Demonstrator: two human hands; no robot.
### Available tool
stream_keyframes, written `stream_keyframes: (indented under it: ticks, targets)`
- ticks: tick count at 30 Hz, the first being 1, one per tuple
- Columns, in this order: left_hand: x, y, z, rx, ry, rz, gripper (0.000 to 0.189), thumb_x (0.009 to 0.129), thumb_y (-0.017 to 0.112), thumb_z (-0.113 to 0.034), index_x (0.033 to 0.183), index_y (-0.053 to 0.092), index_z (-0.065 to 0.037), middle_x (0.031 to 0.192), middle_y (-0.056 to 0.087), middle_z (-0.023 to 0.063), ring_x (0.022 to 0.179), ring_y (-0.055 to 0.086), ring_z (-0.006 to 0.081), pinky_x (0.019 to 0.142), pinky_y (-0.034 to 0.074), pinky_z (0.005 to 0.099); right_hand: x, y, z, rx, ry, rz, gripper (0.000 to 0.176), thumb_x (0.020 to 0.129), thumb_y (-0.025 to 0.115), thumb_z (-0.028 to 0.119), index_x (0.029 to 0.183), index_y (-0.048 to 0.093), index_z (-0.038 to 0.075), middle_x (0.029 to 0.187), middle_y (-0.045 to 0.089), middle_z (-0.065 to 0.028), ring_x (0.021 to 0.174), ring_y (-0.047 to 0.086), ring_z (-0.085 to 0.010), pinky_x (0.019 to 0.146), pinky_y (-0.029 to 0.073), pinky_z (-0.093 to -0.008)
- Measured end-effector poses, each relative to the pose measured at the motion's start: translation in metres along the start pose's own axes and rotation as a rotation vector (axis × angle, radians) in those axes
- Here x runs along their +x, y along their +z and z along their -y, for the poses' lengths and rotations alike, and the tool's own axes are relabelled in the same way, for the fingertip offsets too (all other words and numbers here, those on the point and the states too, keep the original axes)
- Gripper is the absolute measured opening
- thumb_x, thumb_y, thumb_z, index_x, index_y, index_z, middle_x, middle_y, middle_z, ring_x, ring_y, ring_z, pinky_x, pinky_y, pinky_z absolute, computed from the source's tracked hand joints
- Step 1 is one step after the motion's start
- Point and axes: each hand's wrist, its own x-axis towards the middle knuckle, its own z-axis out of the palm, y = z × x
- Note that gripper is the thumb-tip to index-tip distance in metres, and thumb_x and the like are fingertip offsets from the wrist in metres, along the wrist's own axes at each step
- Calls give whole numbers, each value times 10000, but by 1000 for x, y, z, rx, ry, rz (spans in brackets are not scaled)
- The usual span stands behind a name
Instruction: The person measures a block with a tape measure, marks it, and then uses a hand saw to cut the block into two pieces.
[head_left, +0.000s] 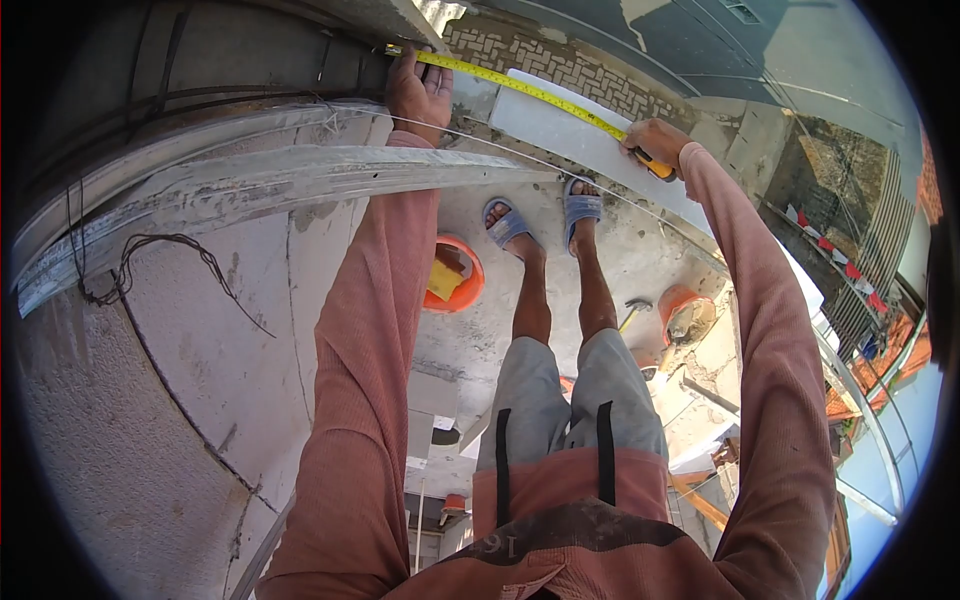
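Note:
A yellow tape measure [520,85] is pulled out between my two hands, its blade running above a long pale slab or board [545,120]. My left hand [420,98], palm partly showing, pinches the blade near its hooked end, beside the grey wall edge. Its fingertips are partly hidden by the blade. My right hand [655,143] is wrapped round the tape's yellow and black case at the other end, near the slab's right part.
A weathered beam [270,185] with loose wire [150,240] crosses below my left hand. An orange bucket [458,275] holding something yellow, a hammer [634,312] and another bucket [687,315] stand near my sandalled feet. A thin string crosses in front. A drop lies beyond the ledge.

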Motion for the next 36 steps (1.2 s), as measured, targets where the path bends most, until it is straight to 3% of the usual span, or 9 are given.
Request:
stream_keyframes:
  ticks: [5, 10, 14, 17, 22, 24, 26, 31, 36]
  targets:
    - [0, -3, -2, -13, -25, 8, 417, 952, 710, -260, 1297, 556, -82, 1315, 575, 67, 1235, 539, 255, 1085, 446, 449, 1, 4, -6, -96, -68, -37, 216, 898, 550, 173, 861, 666, -6, 832, 658, -101, 717, 630, -192, 698, 501, -315]
    - [0, -9, -6, 63, -142, 45, 385, 963, 693, -210, 1302, 557, -91, 1362, 568, 75, 1279, 534, 266, 1089, 452, 457, -10, -2, -22, -339, -397, -27, 187, 877, 600, 128, 1038, 688, 94, 1070, 654, -99, 1029, 647, -291, 887, 523, -351]
    - [-13, -13, -18, 217, -265, 197, 375, 966, 691, -238, 1294, 586, -91, 1401, 573, 83, 1348, 494, 256, 1162, 398, 451, -63, -31, 6, -51, -84, 33, 209, 872, 593, 76, 1069, 657, 102, 1104, 641, -80, 1013, 641, -294, 911, 519, -340]
    - [-45, -9, -22, 362, -312, 347, 543, 1041, 546, -356, 1492, 419, -82, 1570, 400, 139, 1480, 336, 273, 1217, 305, 462, -122, -50, 25, 211, 287, -46, 188, 926, 541, 118, 1084, 643, 110, 1121, 634, -64, 996, 637, -292, 891, 513, -361]
    - [-80, -61, -24, 253, -410, 441, 598, 1069, 458, -384, 1542, 316, -48, 1612, 316, 161, 1508, 265, 297, 1243, 246, 459, -235, -40, -29, -390, 175, -354, 241, 977, 490, 264, 1028, 646, 88, 1093, 639, -93, 960, 630, -298, 827, 503, -378]
    - [-100, -85, -18, 276, -390, 403, 633, 1056, 483, -403, 1539, 311, -31, 1599, 329, 174, 1498, 279, 303, 1237, 258, 462, -289, -22, -53, -365, 234, -560, 204, 978, 531, 252, 1022, 648, 91, 1003, 644, -86, 890, 639, -214, 747, 516, -319]
    - [-138, -99, -9, 343, -392, 215, 630, 1047, 505, -396, 1522, 331, -20, 1573, 369, 167, 1474, 323, 299, 1231, 276, 459, -341, -30, -6, 549, 717, -553, 210, 1020, 509, 266, 1036, 635, 99, 905, 618, -45, 812, 604, -130, 704, 496, -273]
    - [-224, -164, 28, 505, -527, 34, 651, 1026, 550, -409, 1487, 361, 10, 1529, 431, 160, 1427, 399, 283, 1196, 346, 429, -420, 39, 33, 1236, 266, -993, 245, 1053, 482, 275, 1005, 605, 69, 859, 587, -28, 780, 563, -110, 720, 481, -262]
    - [-334, -197, 77, 772, -813, 43, 444, 1007, 586, -391, 1238, 585, -11, 1207, 663, 104, 1144, 628, 239, 1001, 507, 395, -447, 144, 80, 1707, -19, -1125, 274, 1063, 487, 302, 1034, 572, 43, 947, 605, -70, 832, 582, -138, 767, 500, -285]
